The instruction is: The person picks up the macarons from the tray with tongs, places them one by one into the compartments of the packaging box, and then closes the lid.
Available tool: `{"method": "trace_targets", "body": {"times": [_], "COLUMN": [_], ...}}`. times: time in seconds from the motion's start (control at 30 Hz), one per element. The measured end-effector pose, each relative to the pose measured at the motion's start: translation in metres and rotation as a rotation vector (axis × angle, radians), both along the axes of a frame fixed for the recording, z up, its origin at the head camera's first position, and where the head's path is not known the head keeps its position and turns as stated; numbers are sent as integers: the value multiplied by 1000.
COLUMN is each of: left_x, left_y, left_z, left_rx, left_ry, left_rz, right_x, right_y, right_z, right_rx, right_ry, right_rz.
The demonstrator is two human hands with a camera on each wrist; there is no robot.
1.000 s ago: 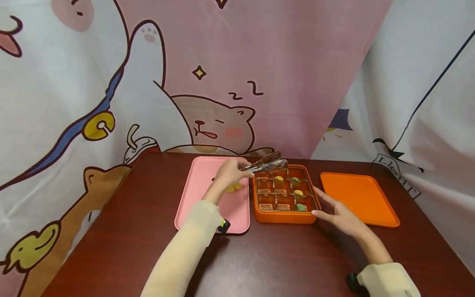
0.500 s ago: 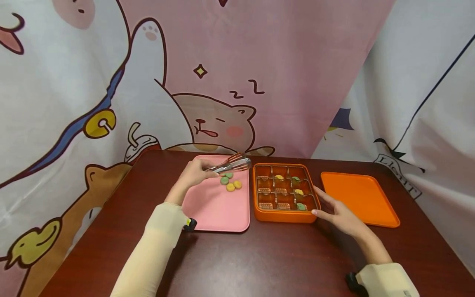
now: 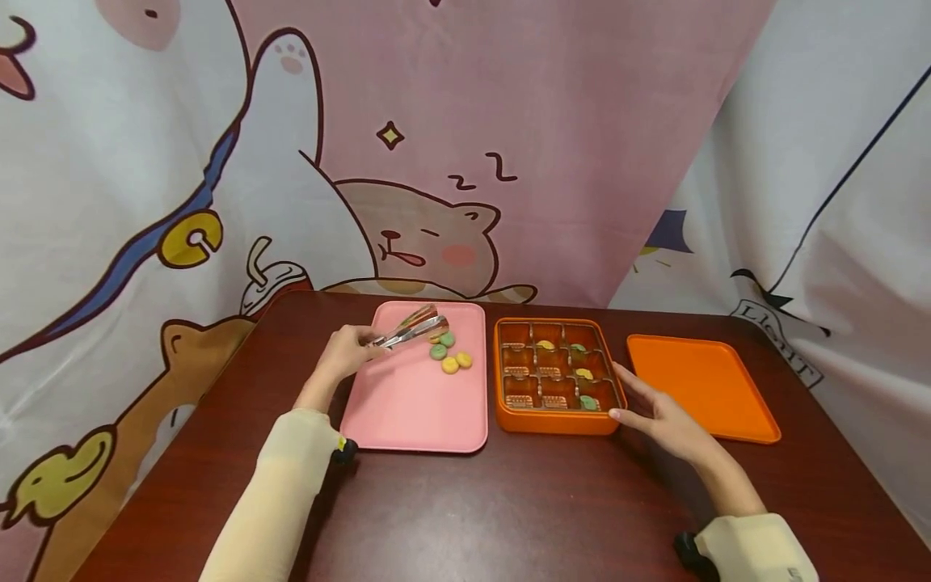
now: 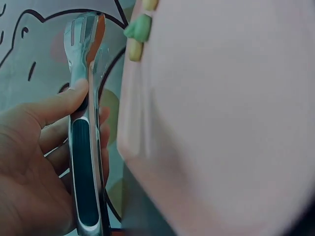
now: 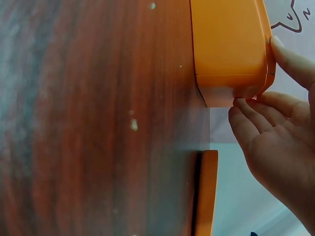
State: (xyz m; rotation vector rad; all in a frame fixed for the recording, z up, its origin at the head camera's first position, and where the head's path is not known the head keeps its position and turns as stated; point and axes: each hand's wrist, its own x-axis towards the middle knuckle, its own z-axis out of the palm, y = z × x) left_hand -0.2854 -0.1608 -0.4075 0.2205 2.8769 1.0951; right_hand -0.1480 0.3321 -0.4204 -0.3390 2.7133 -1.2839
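My left hand [image 3: 345, 353] grips a pair of metal tongs [image 4: 83, 167] at the left edge of the pink tray [image 3: 407, 416]. The tongs' fork-like ends are spread apart and overlap the far part of the tray in the head view. Small round green pieces [image 3: 438, 352] and yellow pieces [image 3: 450, 365] lie beside those ends. My right hand [image 3: 672, 424] holds the near right corner of an orange box [image 3: 556, 423], thumb at the rim and fingertips against its side. Nine compartments divide the box; several hold one green or yellow piece.
A flat orange lid [image 3: 701, 388] lies to the right of the box. Everything stands on a dark red-brown table [image 3: 465, 509]. A curtain with cartoon animals [image 3: 567, 145] hangs behind and along the sides.
My left hand has moved left with the tongs, from beside the box to the pink tray's left edge, uncovering the green and yellow pieces. My right hand has stayed on the box.
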Motion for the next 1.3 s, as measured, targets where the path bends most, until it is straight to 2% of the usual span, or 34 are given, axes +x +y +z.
{"method": "trace_targets", "body": {"times": [0.1,0.33,0.63,0.9,1.3], "left_x": [-1,1,-1,-5,-3], "left_y": [-4,-4,1,1,0], "left_z": [-7,-15,-16,-18,-16], "left_rx": [-11,-61,-142,-149,-137], "left_ry": [12,-32,-27,-15,-24], "left_rz": [18,65,84,83,97], "right_x": [0,0,0,1,0], "right_y": [0,0,0,0,-1], "right_z": [1,-3,-3,1,0], "right_rx": [8,9,-21,46,-3], "right_ry": [9,12,3,22,5], "right_rz": [-1,0,6,2,-2]}}
